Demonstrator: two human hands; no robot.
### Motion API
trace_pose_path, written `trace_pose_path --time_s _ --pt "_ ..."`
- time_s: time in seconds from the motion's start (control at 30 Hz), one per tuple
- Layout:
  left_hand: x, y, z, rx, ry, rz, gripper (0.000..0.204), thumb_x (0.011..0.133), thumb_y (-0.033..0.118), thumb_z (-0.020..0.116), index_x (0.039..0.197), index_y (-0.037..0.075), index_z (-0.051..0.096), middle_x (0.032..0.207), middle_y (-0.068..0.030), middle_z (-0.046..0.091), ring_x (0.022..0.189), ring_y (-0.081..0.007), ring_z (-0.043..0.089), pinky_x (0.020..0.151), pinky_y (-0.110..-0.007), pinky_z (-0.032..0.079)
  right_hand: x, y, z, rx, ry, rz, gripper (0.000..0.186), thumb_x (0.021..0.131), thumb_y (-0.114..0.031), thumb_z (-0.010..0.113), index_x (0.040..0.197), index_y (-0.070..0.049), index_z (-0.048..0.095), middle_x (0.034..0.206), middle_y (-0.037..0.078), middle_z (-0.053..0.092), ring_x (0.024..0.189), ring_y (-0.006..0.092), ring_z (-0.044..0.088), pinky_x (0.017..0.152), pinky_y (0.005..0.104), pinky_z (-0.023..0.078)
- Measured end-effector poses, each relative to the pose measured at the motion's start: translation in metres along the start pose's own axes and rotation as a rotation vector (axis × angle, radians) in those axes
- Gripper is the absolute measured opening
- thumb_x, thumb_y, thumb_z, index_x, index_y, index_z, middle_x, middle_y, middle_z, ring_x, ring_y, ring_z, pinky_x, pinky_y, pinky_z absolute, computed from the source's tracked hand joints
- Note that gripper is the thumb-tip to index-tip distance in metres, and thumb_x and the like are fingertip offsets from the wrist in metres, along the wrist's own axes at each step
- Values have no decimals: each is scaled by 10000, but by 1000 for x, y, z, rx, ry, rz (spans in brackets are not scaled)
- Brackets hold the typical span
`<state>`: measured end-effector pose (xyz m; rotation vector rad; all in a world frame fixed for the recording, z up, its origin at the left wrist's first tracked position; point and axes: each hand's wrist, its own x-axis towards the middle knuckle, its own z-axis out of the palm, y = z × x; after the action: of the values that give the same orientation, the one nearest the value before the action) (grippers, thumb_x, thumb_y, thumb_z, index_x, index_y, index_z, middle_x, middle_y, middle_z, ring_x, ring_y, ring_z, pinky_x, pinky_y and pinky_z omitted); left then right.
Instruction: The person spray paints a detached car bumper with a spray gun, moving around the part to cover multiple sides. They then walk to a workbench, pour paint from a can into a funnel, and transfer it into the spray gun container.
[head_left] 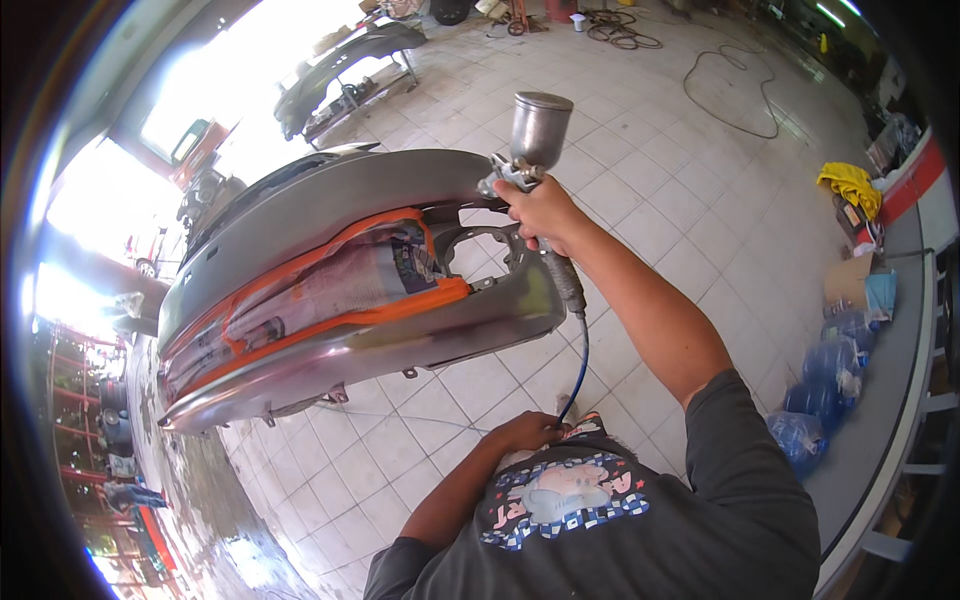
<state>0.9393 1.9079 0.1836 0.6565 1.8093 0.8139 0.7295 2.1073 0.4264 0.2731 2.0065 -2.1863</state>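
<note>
A metal spray gun [541, 130] with an upright cup on top is gripped by my right hand [550, 215], my arm stretched forward. The gun is level with the right end of a grey car bumper [350, 205]. Printed masking sheet [340, 275] covers the bumper's middle opening, edged with orange tape [400, 308]. From the gun's handle a blue air hose [584, 360] runs down to my left hand [530, 430], which is closed around it near my waist. Part of the left hand's fingers is hidden. Whether paint is coming out cannot be seen.
Another dark bumper [350, 65] rests on a stand at the back left. Loose hoses [620, 30] lie on the tiled floor [640, 170] farther off. Along the right wall are a yellow cloth [852, 188], a cardboard box [848, 285] and several blue plastic bottles [825, 375].
</note>
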Motion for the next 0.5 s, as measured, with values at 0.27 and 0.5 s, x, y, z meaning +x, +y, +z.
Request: trace_pose_path --time_s 0.27,0.5 --pt "-34 7 -7 -36 191 42 367 1017 364 601 1177 61 730 1118 -152 761 1061 -310 709 987 -413 515 -32 -53 98 -43 -226 -110 197 1030 -249 646 1039 -69 568 599 -29 438 400 84 376 332 307 350" --pt "-80 2 0 -125 326 38 338 1010 353 611 1173 80 727 1134 -148 746 1071 -297 695 971 -400 512 -72 -79 142 -29 -401 -174 310 1003 -370 698 1039 -81 590 698 -4 534 435 70 428 382 278 412"
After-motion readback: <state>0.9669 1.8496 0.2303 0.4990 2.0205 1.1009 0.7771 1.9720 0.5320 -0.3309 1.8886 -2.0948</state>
